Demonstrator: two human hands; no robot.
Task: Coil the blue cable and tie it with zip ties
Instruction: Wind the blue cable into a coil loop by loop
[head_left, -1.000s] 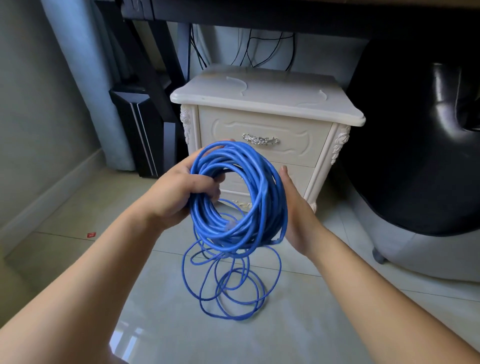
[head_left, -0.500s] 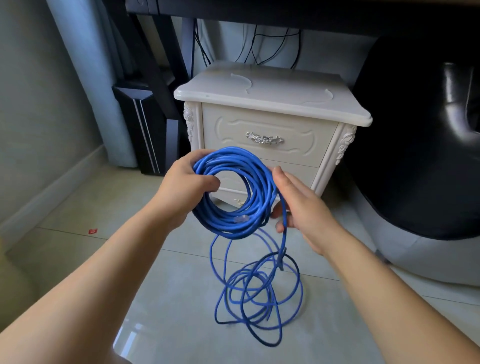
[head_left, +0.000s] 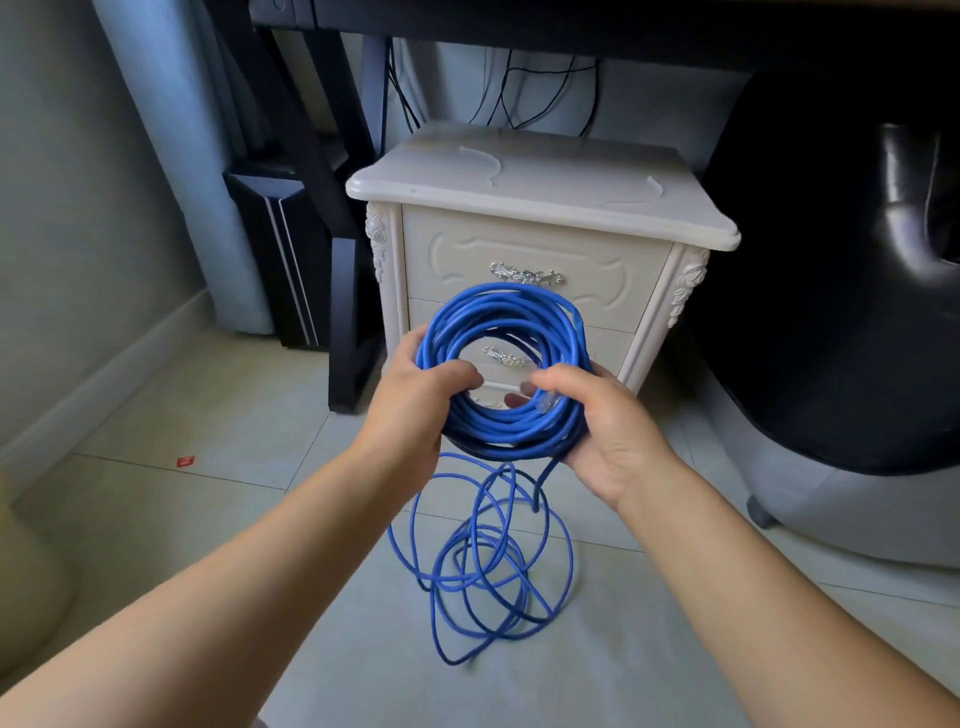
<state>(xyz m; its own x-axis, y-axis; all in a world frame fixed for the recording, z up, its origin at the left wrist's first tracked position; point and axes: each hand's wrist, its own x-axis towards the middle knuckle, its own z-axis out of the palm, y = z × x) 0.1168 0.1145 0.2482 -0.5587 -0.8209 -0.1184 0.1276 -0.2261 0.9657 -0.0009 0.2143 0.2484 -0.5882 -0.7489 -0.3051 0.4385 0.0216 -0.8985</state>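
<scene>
Head view. Item: blue cable (head_left: 506, 434), most of it wound into a round coil held upright in the air in front of a white nightstand (head_left: 540, 208), at the level of its drawers. Left hand (head_left: 415, 410): fingers and thumb curled round the coil's left side, gripping the bundled turns. Right hand (head_left: 608, 426): wrapped round the coil's lower right side, thumb over the front of the strands. A clear plug (head_left: 549, 402) lies against the coil just beside the right thumb. Remainder of the cable: one strand drops from under the right hand to loose loops (head_left: 483, 571) lying tangled on the pale tiled floor (head_left: 208, 519) below the coil. Two faint curved strips (head_left: 485, 163) on the nightstand top; too pale to identify. Surroundings: dark desk frame (head_left: 311, 156) and a black upright case (head_left: 280, 249) to the left, thin black wires (head_left: 519, 93) behind, a glossy black seat (head_left: 831, 312) to the right, a small red scrap (head_left: 185, 461) on the floor.
</scene>
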